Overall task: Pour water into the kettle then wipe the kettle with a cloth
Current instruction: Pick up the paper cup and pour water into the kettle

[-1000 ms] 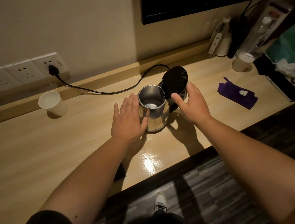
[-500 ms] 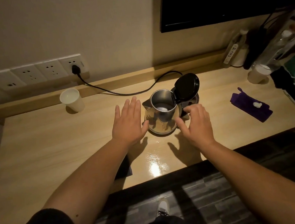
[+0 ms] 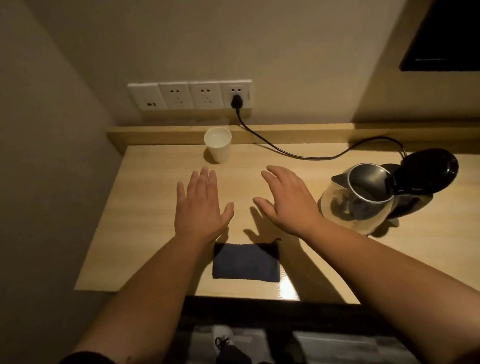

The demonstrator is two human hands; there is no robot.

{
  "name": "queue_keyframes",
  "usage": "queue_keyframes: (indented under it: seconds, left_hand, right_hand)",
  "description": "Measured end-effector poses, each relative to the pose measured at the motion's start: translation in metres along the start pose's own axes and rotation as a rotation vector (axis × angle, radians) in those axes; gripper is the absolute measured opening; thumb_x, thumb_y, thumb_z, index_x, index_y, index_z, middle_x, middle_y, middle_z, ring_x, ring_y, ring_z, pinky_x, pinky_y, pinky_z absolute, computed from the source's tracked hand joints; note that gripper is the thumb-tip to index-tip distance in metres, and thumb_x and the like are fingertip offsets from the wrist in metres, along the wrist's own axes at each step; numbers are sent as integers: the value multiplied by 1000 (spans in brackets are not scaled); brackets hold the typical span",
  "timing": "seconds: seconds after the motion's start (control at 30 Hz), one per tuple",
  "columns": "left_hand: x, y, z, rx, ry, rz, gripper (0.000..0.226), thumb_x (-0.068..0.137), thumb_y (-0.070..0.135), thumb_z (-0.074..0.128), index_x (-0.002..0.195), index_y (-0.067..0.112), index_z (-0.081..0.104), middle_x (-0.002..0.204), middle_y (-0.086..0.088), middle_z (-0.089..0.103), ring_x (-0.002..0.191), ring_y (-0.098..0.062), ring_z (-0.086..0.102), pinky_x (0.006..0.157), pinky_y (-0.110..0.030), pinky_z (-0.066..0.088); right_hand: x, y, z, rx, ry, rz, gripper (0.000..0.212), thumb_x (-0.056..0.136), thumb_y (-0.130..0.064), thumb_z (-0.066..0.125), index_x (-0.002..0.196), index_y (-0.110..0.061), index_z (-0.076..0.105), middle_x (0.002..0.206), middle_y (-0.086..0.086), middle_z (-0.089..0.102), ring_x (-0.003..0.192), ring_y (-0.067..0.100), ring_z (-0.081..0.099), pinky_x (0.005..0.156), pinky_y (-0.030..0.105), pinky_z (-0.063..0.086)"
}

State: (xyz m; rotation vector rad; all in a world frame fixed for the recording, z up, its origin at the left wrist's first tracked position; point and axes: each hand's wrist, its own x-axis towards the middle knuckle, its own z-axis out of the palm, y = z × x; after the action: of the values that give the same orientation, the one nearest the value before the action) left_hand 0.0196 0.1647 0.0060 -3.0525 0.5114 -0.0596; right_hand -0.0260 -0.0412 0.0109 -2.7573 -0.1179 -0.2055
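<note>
- My left hand (image 3: 201, 208) is flat, fingers straight and spread a little. It holds nothing.
- My right hand (image 3: 290, 200) is flat too, fingers straight, and holds nothing. Both hands hang over the table (image 3: 150, 192), side by side, with a gap between them.
- The kettle (image 3: 360, 198) stands off to my right, just beside my right wrist but not touching it. Its lid (image 3: 426, 171) is flipped up, so I think the top is left open for the water to go in.
- The cup (image 3: 218, 144) stands at the back by the wall, past my left fingertips and apart from them. It looks like it has water in it. I think it is the next thing to pick up.
- The cloth (image 3: 246, 263) lies folded near the front edge, partly under my left wrist. I guess it waits there for the wiping later.
- A black cord (image 3: 289, 153) runs from the wall plug (image 3: 236, 102) to the kettle, behind both hands. I would take care not to catch it when the cup moves across.
</note>
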Motion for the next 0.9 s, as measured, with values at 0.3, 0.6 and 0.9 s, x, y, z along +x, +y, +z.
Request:
queue_keyframes:
  seconds: [0.3,0.6,0.9]
  left_hand:
    - [50,-65,45,-120,1,-50,74,92,64,25,151,24,3,162,-1,5,147,-21,2,114,-43,-6]
    - [150,-86,102,-343,-28,77,83,88,70,36,151,28,3,161,1,8,146,-19,9,111,-35,-3]
    - [201,-68,143,-545,27,109,95,75,68,63,147,23,19,149,-3,38,134,-23,37,111,-48,32]
  right_hand:
    - [88,-12,62,46,-101,174,67,97,-53,46,149,-14,34,155,9,37,142,27,31,115,42,26]
    - [164,7,111,170,-115,383,66,96,-46,54,151,-20,29,153,6,41,139,27,37,110,44,34]
    - [181,35,139,253,-95,337,58,100,-40,48,153,-25,26,151,1,44,135,24,43,105,42,41]
